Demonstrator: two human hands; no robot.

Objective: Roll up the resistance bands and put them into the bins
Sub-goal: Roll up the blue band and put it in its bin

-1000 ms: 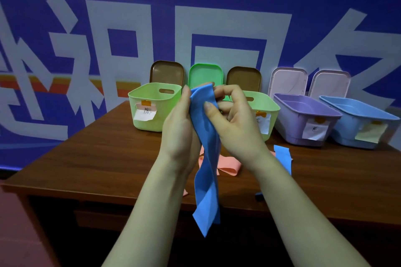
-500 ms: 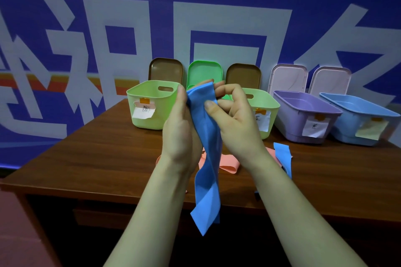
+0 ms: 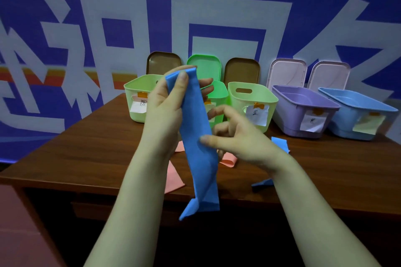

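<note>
A: Fingers of the left hand pinch the top of the blue resistance band, which hangs over the worktop edge.

B: And the right hand has dropped from the top to mid-band, thumb on it. Whether it grips, I cannot tell. It looks like smoothing before rolling.

Paper label on light-green bin: "蓝".

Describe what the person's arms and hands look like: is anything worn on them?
Both forearms are bare down to the frame's lower edge: no sleeve, watch or bracelet shows. The left hand and the right hand wear no gloves, and no ring shows on the fingers in view. The nails look short and unpainted.
</note>
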